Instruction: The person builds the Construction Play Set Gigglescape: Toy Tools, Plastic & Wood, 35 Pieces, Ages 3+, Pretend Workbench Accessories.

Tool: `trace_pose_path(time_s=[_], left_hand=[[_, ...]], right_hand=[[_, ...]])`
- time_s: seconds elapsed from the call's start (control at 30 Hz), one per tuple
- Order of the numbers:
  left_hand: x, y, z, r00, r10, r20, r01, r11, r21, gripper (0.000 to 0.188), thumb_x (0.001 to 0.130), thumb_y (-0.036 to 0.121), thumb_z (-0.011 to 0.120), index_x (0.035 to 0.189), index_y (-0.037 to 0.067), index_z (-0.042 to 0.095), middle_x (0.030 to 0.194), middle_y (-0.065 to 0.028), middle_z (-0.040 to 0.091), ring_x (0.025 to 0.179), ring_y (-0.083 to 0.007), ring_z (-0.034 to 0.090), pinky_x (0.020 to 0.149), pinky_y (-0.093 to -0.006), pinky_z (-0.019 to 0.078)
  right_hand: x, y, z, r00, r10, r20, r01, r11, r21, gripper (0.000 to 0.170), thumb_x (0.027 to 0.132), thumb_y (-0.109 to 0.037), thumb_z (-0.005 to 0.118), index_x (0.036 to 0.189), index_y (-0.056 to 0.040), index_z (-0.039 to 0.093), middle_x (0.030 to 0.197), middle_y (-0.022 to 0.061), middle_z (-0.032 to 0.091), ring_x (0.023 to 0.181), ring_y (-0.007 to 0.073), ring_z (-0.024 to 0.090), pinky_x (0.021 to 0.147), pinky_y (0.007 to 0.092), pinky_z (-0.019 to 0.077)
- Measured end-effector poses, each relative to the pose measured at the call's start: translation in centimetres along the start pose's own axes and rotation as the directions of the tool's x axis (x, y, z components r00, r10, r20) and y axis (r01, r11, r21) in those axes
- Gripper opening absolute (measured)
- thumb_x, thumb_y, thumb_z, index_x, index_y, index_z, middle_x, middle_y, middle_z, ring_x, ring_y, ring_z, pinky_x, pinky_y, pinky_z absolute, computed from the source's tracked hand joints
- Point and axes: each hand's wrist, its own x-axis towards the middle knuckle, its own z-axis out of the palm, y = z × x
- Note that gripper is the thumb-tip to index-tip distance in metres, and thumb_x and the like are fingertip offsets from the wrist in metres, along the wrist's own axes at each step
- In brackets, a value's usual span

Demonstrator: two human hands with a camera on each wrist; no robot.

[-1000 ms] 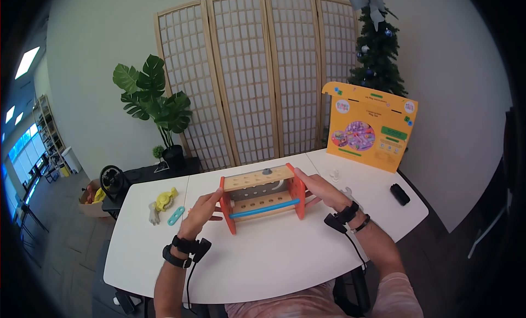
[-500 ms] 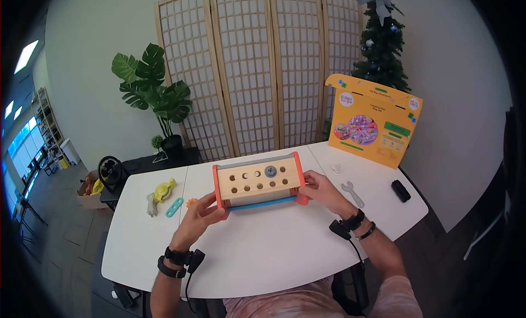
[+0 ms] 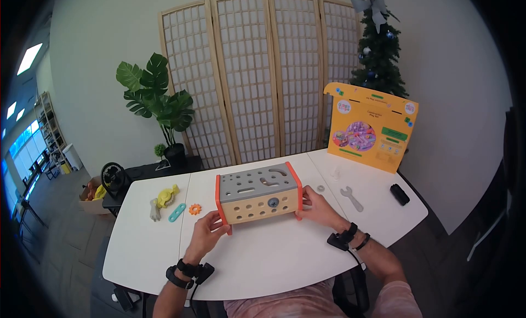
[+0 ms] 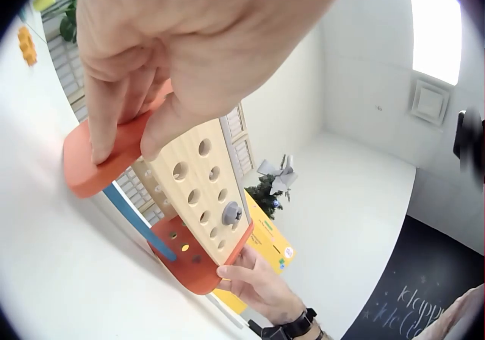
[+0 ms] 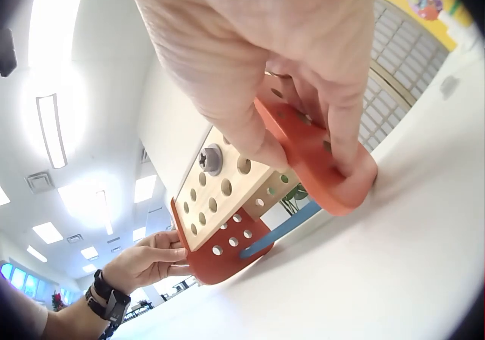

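A toy workbench with red-orange end panels stands at the middle of the table. Its grey panel with holes and slots faces up, and its holed wooden panel faces me. A grey bolt sits in one hole of the wooden panel. My left hand pinches the lower part of the left end panel between thumb and fingers. On the other side, my right hand grips the right end panel likewise. A blue rod runs low between the end panels.
Left on the white table lie a yellow toy piece, a teal strip and an orange gear. To the right are a grey wrench, a black case and an upright yellow box.
The workbench has been tipped round: the wooden panel with the bolt went from facing up to facing me, and the grey panel came on top. Both hands moved from its sides to the lower corners.
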Motion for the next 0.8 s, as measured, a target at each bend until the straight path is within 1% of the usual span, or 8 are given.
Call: trace_pose_path(time_s=[0.4,0.5,0.57,0.6,0.67,0.73,0.77,0.8], left_hand=[[0.8,-0.8,0.1,1.000,-0.025,0.004,0.025,0.999,0.046,0.054,0.098,-0.003,0.078,0.147,-0.005,0.057,0.148,-0.0197,0.068,0.134,-0.0271,0.070,0.112,-0.0364,0.0592],[0.7,-1.0,-0.1,1.000,-0.020,0.022,0.019,0.999,0.045,0.055,0.098,-0.004,0.077,0.148,-0.005,0.055,0.150,-0.0196,0.067,0.134,-0.0281,0.069,0.111,-0.0364,0.0593],[0.6,-0.8,-0.8,0.999,-0.025,0.036,0.025,1.000,-0.011,0.057,0.098,-0.006,0.075,0.150,-0.002,0.053,0.153,-0.0203,0.064,0.132,-0.0294,0.071,0.107,-0.0374,0.0624],[0.3,-0.5,-1.1,0.999,-0.028,0.038,0.029,0.999,-0.014,0.057,0.098,-0.006,0.075,0.150,-0.002,0.053,0.153,-0.0203,0.064,0.132,-0.0294,0.071,0.107,-0.0374,0.0624],[-0.1,0.4,-2.2,0.998,-0.051,-0.044,0.052,0.999,0.012,0.059,0.098,-0.007,0.074,0.152,0.001,0.052,0.155,-0.0207,0.060,0.127,-0.0289,0.073,0.099,-0.0379,0.0662],[-0.4,1.2,-3.7,0.994,-0.069,-0.089,0.069,0.998,0.000,0.058,0.098,-0.006,0.073,0.152,0.001,0.052,0.155,-0.0205,0.060,0.125,-0.0277,0.073,0.096,-0.0378,0.0673],[-0.5,1.3,-4.5,0.987,-0.085,-0.136,0.084,0.996,-0.011,0.057,0.098,-0.006,0.073,0.151,0.002,0.053,0.155,-0.0203,0.060,0.123,-0.0265,0.074,0.093,-0.0378,0.0684],[-0.5,1.0,-5.7,0.987,-0.068,-0.144,0.067,0.998,-0.012,0.056,0.099,-0.005,0.072,0.151,0.002,0.053,0.154,-0.0196,0.060,0.121,-0.0251,0.075,0.092,-0.0378,0.0687]], right_hand=[[0.5,1.5,-0.2,1.000,0.007,0.014,-0.007,1.000,0.000,0.044,0.093,0.006,0.076,0.126,0.0031,0.046,0.140,0.0190,0.059,0.148,0.0381,0.056,0.093,0.0390,0.0695],[0.4,1.3,-0.9,0.999,0.042,0.026,-0.042,0.999,-0.023,0.052,0.094,0.005,0.077,0.137,0.0011,0.047,0.148,0.0190,0.057,0.148,0.0368,0.056,0.092,0.0389,0.0682],[-0.3,-1.3,-2.5,0.995,-0.006,0.104,0.020,0.991,-0.129,0.048,0.092,0.004,0.078,0.136,-0.0003,0.060,0.139,0.0162,0.067,0.136,0.0321,0.067,0.090,0.0372,0.0665],[0.1,-0.4,-4.0,0.995,-0.001,0.104,0.015,0.991,-0.130,0.048,0.092,0.004,0.078,0.136,-0.0003,0.060,0.139,0.0162,0.067,0.136,0.0321,0.067,0.090,0.0372,0.0665],[1.1,2.7,-8.0,0.997,-0.008,0.074,0.032,0.947,-0.321,0.033,0.091,0.003,0.078,0.123,-0.0013,0.074,0.115,0.0111,0.078,0.112,0.0262,0.078,0.087,0.0373,0.0655],[1.8,3.2,-10.4,0.959,0.079,-0.272,-0.174,0.922,-0.346,0.016,0.089,-0.003,0.081,0.105,-0.0003,0.078,0.089,0.0093,0.079,0.091,0.0241,0.079,0.083,0.0376,0.0638],[2.2,4.5,-12.0,0.959,0.080,-0.272,-0.175,0.922,-0.346,0.016,0.089,-0.003,0.081,0.105,-0.0003,0.078,0.089,0.0093,0.079,0.091,0.0241,0.079,0.083,0.0376,0.0638],[2.8,6.3,-13.7,0.895,-0.045,-0.443,-0.192,0.859,-0.475,0.019,0.088,-0.008,0.084,0.104,-0.0016,0.078,0.089,0.0106,0.079,0.088,0.0250,0.079,0.081,0.0383,0.0629]])
